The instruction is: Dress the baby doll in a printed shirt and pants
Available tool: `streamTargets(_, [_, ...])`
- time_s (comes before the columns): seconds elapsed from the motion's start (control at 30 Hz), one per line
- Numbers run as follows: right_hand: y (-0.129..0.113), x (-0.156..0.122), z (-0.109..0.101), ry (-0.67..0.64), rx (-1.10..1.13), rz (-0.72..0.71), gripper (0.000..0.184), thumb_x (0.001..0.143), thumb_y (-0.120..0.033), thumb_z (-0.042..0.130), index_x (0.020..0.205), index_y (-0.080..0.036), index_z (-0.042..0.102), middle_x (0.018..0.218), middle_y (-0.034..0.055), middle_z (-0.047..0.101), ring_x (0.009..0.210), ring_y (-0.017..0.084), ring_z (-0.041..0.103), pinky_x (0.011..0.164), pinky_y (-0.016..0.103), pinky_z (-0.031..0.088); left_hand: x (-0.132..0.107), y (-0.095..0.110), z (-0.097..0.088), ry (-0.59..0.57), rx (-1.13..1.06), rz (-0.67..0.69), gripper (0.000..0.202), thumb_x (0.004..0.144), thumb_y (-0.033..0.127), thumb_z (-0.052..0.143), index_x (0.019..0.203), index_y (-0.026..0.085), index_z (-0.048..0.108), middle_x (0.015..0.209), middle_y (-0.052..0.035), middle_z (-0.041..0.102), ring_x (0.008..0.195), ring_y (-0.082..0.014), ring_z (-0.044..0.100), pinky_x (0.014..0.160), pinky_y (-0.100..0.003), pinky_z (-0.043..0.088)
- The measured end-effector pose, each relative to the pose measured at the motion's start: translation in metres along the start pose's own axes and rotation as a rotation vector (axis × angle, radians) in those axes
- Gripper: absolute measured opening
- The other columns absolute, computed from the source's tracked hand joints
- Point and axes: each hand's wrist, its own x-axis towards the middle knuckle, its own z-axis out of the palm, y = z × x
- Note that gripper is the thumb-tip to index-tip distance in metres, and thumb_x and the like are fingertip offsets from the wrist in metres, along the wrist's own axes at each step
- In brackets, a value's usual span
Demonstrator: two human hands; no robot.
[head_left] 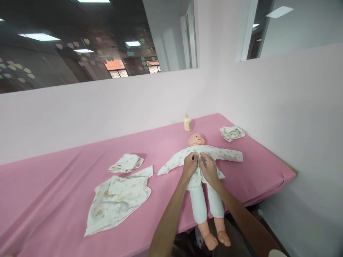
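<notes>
A baby doll (197,139) lies on its back on the pink-covered table, its feet hanging past the near edge. It wears a white patterned baby jacket (178,157) with long sleeves spread out to both sides. At the upper chest, my left hand (190,162) pinches the jacket's front edge. Close beside it, my right hand (209,167) pinches the other front edge near the neckline. The fingertips of both hands nearly meet. Any fastener between them is too small to make out. Below my hands the jacket front hangs apart over the doll's white legs.
A pale yellow bottle (188,123) stands behind the doll's head. Folded white cloth (232,133) lies at the right by the wall. To the left are another folded garment (126,163) and a spread white garment (118,200) on the pink sheet (53,200). Walls border the back and right.
</notes>
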Motion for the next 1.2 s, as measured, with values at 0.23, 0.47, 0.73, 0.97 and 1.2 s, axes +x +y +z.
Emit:
streamTargets(0.23, [0.006, -0.001, 0.001, -0.050, -0.108, -0.126, 0.038, 0.090, -0.021, 0.040, 0.120, -0.017, 0.063, 0.123, 0.0113, 0.065, 0.119, 0.027, 0.055, 0.103, 0.047, 0.041, -0.001, 0.007, -0.003, -0.014, 0.074, -0.033, 0.028, 0.089, 0.035, 0.041, 0.071, 0.019, 0.054, 0.072, -0.0010, 0.060, 0.069, -0.0153, 0.054, 0.067, -0.028, 0.043])
streamTargets(0.47, [0.002, -0.030, -0.014, -0.019, -0.340, -0.117, 0.021, 0.089, -0.023, 0.049, 0.103, -0.019, 0.063, 0.104, 0.0114, 0.063, 0.100, 0.028, 0.054, 0.089, 0.044, 0.045, -0.053, 0.021, -0.007, 0.001, 0.420, 0.060, 0.019, 0.090, 0.027, 0.045, 0.102, 0.019, 0.058, 0.103, -0.0070, 0.061, 0.097, -0.0206, 0.056, 0.085, -0.035, 0.044])
streamTargets(0.73, [0.003, -0.032, -0.028, 0.009, -0.221, -0.037, 0.018, 0.087, -0.018, 0.042, 0.077, -0.021, 0.056, 0.082, 0.0057, 0.060, 0.085, 0.023, 0.052, 0.078, 0.037, 0.042, -0.080, 0.012, 0.004, 0.063, 0.924, 0.268, 0.021, 0.091, 0.014, 0.041, 0.104, 0.017, 0.059, 0.096, -0.0093, 0.061, 0.091, -0.0254, 0.055, 0.078, -0.039, 0.045])
streamTargets(0.97, [-0.004, -0.034, -0.035, 0.014, -0.006, 0.109, 0.017, 0.087, -0.028, 0.044, 0.080, -0.021, 0.058, 0.080, 0.0034, 0.062, 0.080, 0.020, 0.054, 0.075, 0.033, 0.042, -0.075, -0.003, -0.001, 0.181, 0.870, 0.384, 0.027, 0.093, 0.009, 0.037, 0.108, 0.016, 0.059, 0.091, -0.0094, 0.065, 0.085, -0.0236, 0.059, 0.076, -0.036, 0.048])
streamTargets(1.2, [-0.005, -0.039, -0.035, 0.026, 0.024, 0.090, 0.019, 0.086, -0.025, 0.042, 0.085, -0.020, 0.060, 0.087, 0.0060, 0.065, 0.087, 0.022, 0.057, 0.082, 0.037, 0.043, -0.074, -0.010, -0.004, 0.213, 0.697, 0.348, 0.031, 0.097, 0.016, 0.033, 0.116, 0.017, 0.057, 0.099, -0.0125, 0.067, 0.095, -0.0251, 0.061, 0.079, -0.038, 0.049])
